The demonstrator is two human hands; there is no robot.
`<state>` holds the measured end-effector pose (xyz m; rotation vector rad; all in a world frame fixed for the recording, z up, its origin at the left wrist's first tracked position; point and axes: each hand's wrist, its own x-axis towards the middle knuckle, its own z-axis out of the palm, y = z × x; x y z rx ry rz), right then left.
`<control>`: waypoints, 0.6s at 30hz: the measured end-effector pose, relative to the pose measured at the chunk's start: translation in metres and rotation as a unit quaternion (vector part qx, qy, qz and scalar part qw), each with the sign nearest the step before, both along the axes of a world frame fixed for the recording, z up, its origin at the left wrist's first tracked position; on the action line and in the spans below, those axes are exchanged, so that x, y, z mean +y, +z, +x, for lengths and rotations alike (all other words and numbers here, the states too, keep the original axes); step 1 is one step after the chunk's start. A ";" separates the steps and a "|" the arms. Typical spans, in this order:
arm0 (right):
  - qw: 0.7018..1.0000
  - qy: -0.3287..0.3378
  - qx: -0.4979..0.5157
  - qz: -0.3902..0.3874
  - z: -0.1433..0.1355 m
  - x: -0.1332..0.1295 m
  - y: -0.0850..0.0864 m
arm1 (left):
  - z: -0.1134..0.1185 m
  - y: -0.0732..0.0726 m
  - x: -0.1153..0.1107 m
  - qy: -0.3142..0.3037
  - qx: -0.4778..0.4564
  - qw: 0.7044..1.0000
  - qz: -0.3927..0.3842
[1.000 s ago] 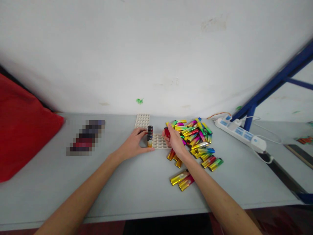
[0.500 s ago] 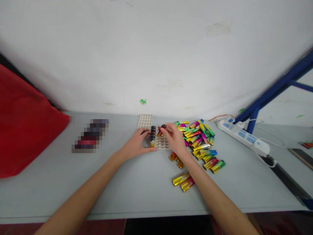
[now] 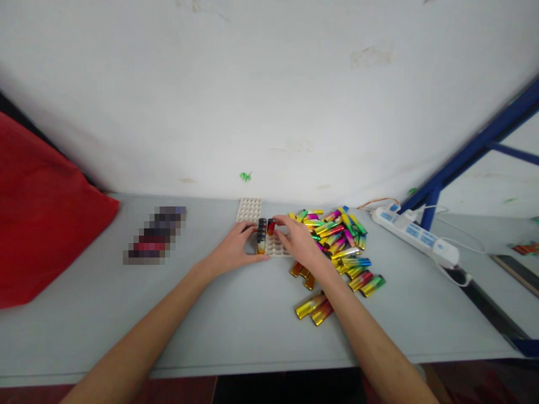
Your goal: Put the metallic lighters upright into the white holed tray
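In the head view a pale tray (image 3: 275, 251) with rows of slots lies on the grey table. Along its left side stands a row of several black-topped lighters (image 3: 261, 238). My left hand (image 3: 231, 248) curves round this row and the tray's left side, thumb along the front edge and fingertips by the lighters. One red lighter (image 3: 271, 227) stands upright just right of the row, at the tray's back part. My right hand (image 3: 301, 241) is beside it, index fingertip at its top and thumb apart, over the slots. The hand covers part of the tray's right side.
A heap of shiny, many-coloured lighters (image 3: 337, 235) lies to the right, some spread toward the front. Another slotted tray (image 3: 249, 210) sits by the wall. A white power strip (image 3: 415, 235) with cables, a blue metal frame (image 3: 458, 151) and a red cloth (image 3: 46, 219) flank the table.
The red lighter, tilted in my right fingers before, now stands upright beside the row. My right index finger and thumb have spread apart. My left hand stays in place.
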<state>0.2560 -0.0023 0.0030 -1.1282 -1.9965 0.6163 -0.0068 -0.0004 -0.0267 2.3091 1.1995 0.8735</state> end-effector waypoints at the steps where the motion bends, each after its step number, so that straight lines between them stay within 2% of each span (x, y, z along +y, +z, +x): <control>1: 1.000 -0.010 0.004 0.017 0.008 0.001 0.003 | 0.000 0.000 0.000 0.001 -0.001 1.000 0.001; 3: 0.998 -0.041 -0.007 0.046 0.032 0.004 0.009 | -0.001 0.000 0.001 0.001 -0.002 1.000 0.004; 6: 0.990 -0.083 -0.092 0.071 0.077 0.009 0.018 | -0.001 0.000 0.001 0.000 -0.001 1.000 0.004; 10: 0.972 -0.060 -0.224 0.043 0.127 0.014 0.018 | 0.000 0.000 0.001 0.003 0.000 1.000 0.000; 13: 0.960 -0.038 -0.276 0.024 0.142 0.014 0.015 | 0.001 0.000 0.001 0.005 -0.005 1.000 0.001; 18: 0.961 -0.045 -0.270 0.041 0.143 0.013 0.019 | 0.001 -0.002 0.002 0.007 -0.008 1.000 0.003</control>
